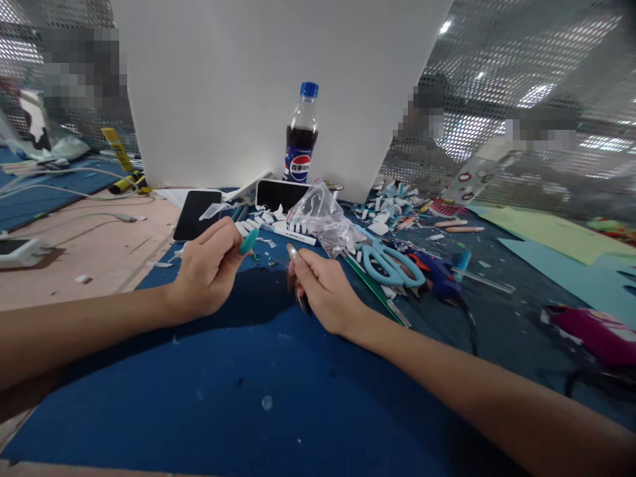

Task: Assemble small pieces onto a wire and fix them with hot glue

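Note:
My left hand (209,265) is closed around a small teal-handled tool (248,242) whose tip points right. My right hand (322,288) is pinched on a slim dark tool with a metal end (293,252), held close to the teal one. Both hands hover over a dark blue mat (258,391). A crumpled clear plastic bag (322,218) lies just beyond my right hand. Light blue scissors (390,262) rest to its right.
A Pepsi bottle (301,136) stands before a white board (278,86). Two phones (196,213) (281,194) lie near white paper scraps (263,222). A blue glue gun (442,275), coloured paper sheets (551,242) and a magenta object (591,334) lie right. Other people sit behind mesh.

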`<state>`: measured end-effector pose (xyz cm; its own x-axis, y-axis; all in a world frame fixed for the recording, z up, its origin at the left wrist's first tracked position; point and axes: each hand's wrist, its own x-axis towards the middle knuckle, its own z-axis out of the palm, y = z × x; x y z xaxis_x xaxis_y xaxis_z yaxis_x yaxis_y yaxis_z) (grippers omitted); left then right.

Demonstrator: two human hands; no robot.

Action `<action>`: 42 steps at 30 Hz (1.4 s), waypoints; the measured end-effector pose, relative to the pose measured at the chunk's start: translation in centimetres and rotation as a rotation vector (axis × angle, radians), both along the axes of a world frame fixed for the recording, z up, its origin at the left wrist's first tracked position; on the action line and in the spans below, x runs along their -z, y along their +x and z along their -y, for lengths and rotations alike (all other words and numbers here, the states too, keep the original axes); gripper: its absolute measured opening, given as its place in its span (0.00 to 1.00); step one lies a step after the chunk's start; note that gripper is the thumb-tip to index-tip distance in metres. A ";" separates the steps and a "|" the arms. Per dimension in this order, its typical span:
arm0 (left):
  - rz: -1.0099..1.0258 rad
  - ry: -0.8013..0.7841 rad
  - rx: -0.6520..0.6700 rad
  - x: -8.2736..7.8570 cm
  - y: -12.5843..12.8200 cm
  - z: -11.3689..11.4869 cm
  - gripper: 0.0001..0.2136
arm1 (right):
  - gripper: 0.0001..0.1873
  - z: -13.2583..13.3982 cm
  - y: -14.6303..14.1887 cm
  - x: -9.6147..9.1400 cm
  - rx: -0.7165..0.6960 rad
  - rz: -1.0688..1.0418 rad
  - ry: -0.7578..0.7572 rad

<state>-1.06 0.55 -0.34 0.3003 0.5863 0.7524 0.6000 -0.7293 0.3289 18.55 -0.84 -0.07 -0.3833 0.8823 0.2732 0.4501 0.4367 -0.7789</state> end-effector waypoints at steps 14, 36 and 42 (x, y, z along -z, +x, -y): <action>-0.198 -0.132 0.221 -0.1 0.6 -0.6 0.10 | 0.17 -0.1 0.0 -0.2 -0.144 0.044 0.083; -0.215 -0.359 -0.197 0.7 0.6 -1.6 0.12 | 0.19 0.0 0.1 0.1 0.033 -0.112 0.128; -0.229 -0.395 -0.196 0.6 0.6 -1.8 0.11 | 0.19 0.0 0.1 0.2 0.021 -0.117 0.113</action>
<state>-0.47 2.34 -0.97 0.2874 0.8752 0.3892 0.8024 -0.4419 0.4011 18.68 -0.80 -0.25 -0.3244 0.8512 0.4126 0.3694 0.5155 -0.7732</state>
